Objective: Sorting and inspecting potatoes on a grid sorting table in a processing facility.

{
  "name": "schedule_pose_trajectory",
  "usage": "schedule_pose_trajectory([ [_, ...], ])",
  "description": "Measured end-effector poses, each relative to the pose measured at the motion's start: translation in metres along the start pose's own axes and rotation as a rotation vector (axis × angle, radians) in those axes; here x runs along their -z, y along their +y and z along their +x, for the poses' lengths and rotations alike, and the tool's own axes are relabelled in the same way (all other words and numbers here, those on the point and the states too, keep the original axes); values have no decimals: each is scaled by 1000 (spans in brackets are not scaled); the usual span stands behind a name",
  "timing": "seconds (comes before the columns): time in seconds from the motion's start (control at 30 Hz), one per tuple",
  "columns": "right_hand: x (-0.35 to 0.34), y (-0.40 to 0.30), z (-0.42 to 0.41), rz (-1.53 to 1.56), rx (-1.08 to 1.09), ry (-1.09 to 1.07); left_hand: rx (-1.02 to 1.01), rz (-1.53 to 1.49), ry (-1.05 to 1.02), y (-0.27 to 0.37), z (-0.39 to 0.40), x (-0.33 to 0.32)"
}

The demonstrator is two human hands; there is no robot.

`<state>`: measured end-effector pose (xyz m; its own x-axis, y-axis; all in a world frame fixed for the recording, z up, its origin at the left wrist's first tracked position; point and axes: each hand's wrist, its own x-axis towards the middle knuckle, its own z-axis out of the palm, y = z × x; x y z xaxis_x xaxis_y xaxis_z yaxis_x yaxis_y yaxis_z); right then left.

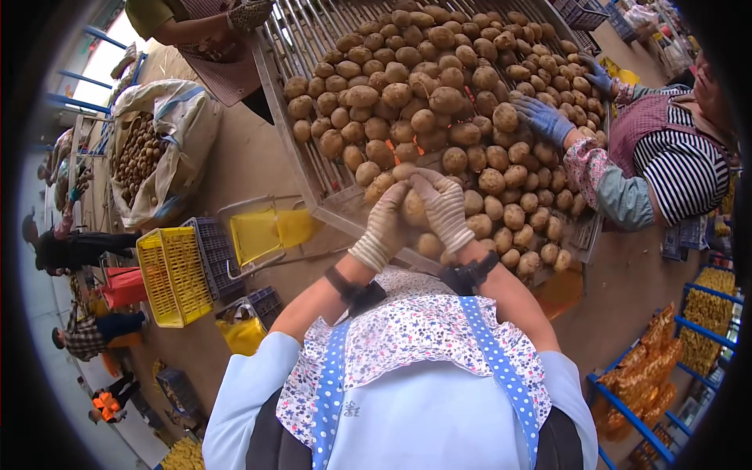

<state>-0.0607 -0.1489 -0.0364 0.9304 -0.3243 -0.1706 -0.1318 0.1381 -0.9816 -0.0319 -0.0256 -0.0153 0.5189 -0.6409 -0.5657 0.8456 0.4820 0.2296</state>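
My left hand (385, 226), in a pale ribbed work glove, reaches over the near edge of a metal-framed sorting table (343, 218). Beside it is my right hand (443, 205), gloved alike. The fingertips of both hands come together at a small potato (404, 171) and appear to pinch it. A larger potato (415, 209) shows between my palms; whether they touch it is unclear. Brown potatoes (405, 94) cover much of the slatted table top, and several lie close to the right of my right hand. My fingers partly hide the potatoes behind them.
Across the right side, a co-worker's blue-gloved hand (543, 119) rests on potatoes. Another person's gloved hand (249, 14) is at the far left table edge. A large sack of potatoes (191, 138), a yellow crate (174, 276) and a yellow-seated chair (264, 232) stand to the left.
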Motion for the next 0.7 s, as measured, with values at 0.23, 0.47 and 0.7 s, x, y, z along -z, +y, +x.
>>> schedule_pose_trajectory([
  [0.23,-7,7,6,132,-60,105,-167,403,-160,8,-9,13],
  [0.47,-14,16,2,-429,95,9,-121,235,-58,57,-57,95],
  [0.7,14,4,100,-1145,534,69,-421,-284,475,151,-100,241],
])
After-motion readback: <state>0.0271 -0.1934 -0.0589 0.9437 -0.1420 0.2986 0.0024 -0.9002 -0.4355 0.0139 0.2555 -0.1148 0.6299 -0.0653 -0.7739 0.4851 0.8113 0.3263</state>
